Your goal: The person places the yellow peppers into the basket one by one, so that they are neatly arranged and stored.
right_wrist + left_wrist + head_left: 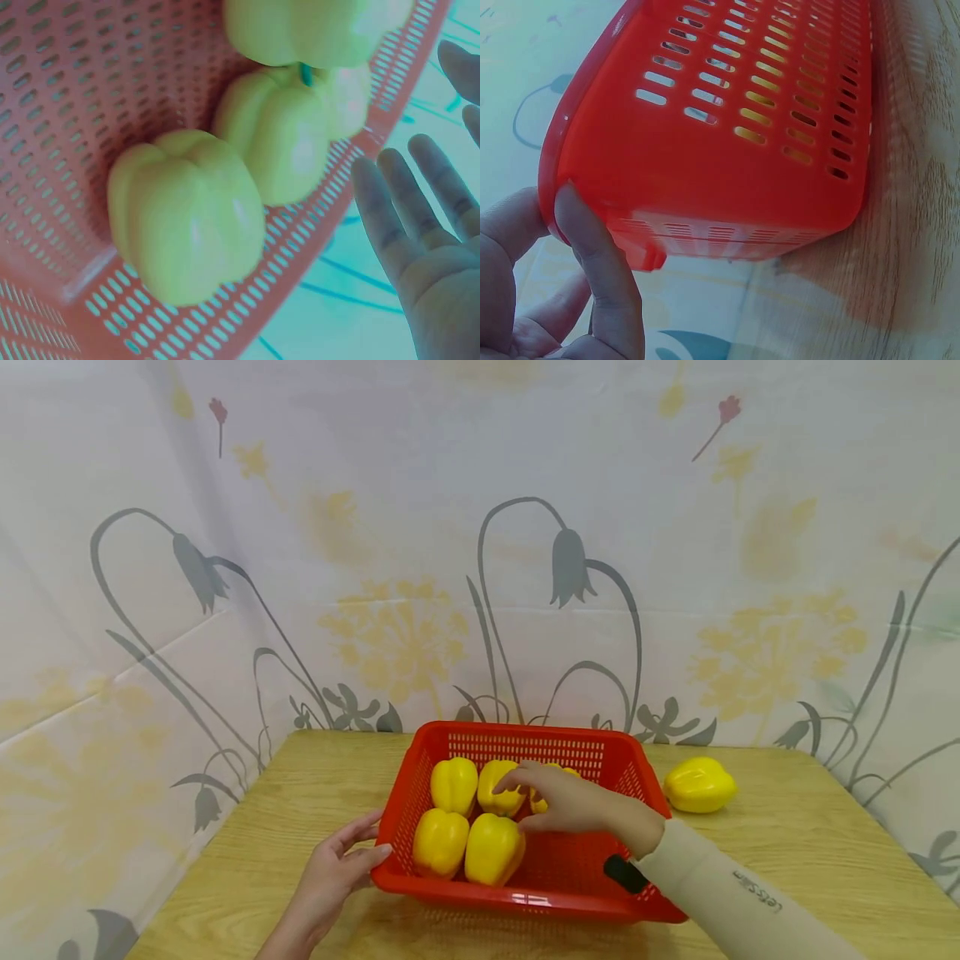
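Observation:
A red plastic basket [558, 864] with slotted walls sits on a wooden table. My left hand [333, 872] grips its rim near the front left corner, thumb and finger on either side of the edge in the left wrist view. Several yellow bell peppers lie inside, among them a front left one [440, 843], a front middle one [493, 850] and a back left one [453, 786]. Over the basket, my right hand [558, 797] hovers with loosely spread fingers and holds nothing. It partly hides a back pepper [562, 770].
One more yellow bell pepper [699, 785] lies on the table, just right of the basket. The wooden tabletop [315, 785] meets a flower-patterned cloth [420, 643] at the back. A small black object [625, 874] shows by the right sleeve [720, 885].

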Demonstrator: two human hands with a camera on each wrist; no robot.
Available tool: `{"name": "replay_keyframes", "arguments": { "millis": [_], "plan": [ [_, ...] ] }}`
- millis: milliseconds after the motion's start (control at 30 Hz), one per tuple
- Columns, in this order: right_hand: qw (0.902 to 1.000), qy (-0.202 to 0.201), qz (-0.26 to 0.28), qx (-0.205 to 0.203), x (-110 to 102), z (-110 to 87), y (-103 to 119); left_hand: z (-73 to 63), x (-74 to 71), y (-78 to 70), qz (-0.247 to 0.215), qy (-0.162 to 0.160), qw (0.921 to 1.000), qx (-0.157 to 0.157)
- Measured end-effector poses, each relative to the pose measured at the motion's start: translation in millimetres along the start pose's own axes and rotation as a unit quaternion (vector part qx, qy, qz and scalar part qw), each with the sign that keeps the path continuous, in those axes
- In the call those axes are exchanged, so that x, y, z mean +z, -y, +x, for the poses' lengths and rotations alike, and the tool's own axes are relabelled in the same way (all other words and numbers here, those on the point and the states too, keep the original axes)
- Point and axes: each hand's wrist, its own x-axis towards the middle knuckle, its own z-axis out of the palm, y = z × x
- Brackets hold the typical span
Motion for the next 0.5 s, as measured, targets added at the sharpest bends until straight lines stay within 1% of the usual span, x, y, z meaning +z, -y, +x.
{"name": "replay_keyframes", "arguments": {
  "millis": [133, 267, 367, 500],
  "plan": [
    [0.9989, -0.046, -0.010, -0.004, -10, -7.6, 2, -0.1, -0.1, 0.2, 0.003, -0.001, 1.0000, 0.000],
    [0.9953, -0.096, -0.010, -0.011, -21, -16.9, 4, -0.3, 0.8, -0.1, 0.000, -0.004, 1.0000, -0.001],
    [0.9898, -0.136, -0.024, -0.035, -27, -23.8, 4, -0.6, 1.3, -0.2, -0.001, -0.008, 1.0000, -0.001],
    [0.9780, -0.191, -0.051, -0.065, -33, -33.6, -1, -0.6, 1.8, -0.2, -0.004, -0.011, 0.9999, -0.001]
  ]
}}
